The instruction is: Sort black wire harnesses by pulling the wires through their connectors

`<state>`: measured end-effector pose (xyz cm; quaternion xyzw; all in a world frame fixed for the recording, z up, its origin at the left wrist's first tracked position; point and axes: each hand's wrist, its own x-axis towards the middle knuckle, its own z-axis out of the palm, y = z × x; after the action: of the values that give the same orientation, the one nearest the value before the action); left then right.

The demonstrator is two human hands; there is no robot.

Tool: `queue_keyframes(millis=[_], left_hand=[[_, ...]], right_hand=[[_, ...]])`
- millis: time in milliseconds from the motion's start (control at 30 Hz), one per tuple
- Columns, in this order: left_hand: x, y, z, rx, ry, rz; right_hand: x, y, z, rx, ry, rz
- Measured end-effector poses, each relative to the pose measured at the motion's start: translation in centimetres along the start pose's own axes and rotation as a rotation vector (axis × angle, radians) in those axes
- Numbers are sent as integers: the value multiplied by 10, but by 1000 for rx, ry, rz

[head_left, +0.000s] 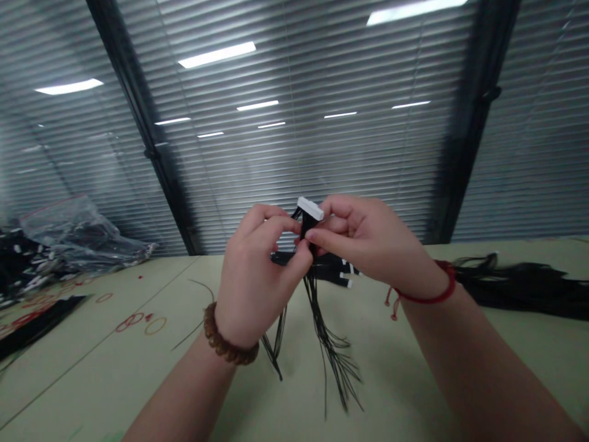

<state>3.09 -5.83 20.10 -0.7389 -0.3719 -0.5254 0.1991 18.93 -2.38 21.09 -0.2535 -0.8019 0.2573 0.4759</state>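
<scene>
Grey blinds fill the upper frame above a pale green bench. A clear plastic bag lies at left; dark cables lie at right. In the centre, the left hand and right hand each have a grip pinching the black wires, just below their white plug, held above the bench.

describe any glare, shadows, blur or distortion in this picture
Head view: bright light strips glare across the slatted blinds; head view: dark posts slant, suggesting wide-angle distortion; head view: faint, soft shadow on the table near the right forearm; head view: black wires and white connector lack fine detail
</scene>
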Motion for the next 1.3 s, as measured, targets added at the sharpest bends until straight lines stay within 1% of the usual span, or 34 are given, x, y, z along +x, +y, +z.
queue_keyframes(millis=[100,200,367,500,633,700,767,933,1000,1067,1200,1300], left_hand=[[-1,1,2,34,28,-3],[-1,0,3,56,14,16],[2,-5,-3,69,-93,117],[6,-11,-7,46,-172,181],[8,-13,-5,-22,-205,201],[8,-15,-4,-32,-197,191],[8,-18,-3,-3,-165,191],[5,-21,0,134,-100,220],[5,-19,1,222,-91,207],[4,-17,2,238,-117,170],[2,-16,3,25,-232,19],[0,-18,5,-155,-269,-75]], right_hand=[[-1,-3,4,-97,22,-11],[-2,-4,4,-134,20,-14],[-1,-2,-3,-56,-41,-7],[2,4,-7,26,-87,-8],[7,13,-4,42,-117,-18],[9,16,-4,49,-124,-13],[9,16,-5,66,-138,1],[7,15,-8,165,-239,93],[6,15,-7,197,-271,116],[7,15,-6,214,-276,133],[10,15,-4,234,-204,145],[11,15,-2,264,-189,162]])
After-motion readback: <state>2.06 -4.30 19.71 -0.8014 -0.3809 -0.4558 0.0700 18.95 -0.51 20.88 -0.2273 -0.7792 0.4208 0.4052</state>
